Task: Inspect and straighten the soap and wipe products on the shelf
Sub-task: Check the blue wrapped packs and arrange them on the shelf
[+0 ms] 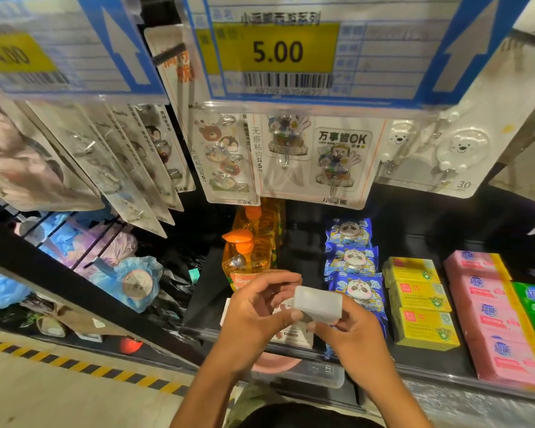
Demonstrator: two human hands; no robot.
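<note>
Soap block (317, 304), frosted white, held just above the shelf (430, 362) front, clamped between both hands: left hand (260, 310) pinching its left end, right hand (349, 332) curled under its right. Behind on the shelf, orange pump bottles (244, 257), panda wipe packs (351, 257), yellow soap boxes (420, 301).

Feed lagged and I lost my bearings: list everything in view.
price tags: two, blue and yellow, top
hook packs: several, white, under tags
soap bottles: at least two, orange, shelf centre
wipe packs: three, blue, right of bottles
yellow boxes: three, right of wipes
pink packs: four, far right
green packs: at least one, right edge
poufs: several, blue, purple, lower left
white box: one, translucent, in both hands
left hand: grips box
right hand: grips box
</note>
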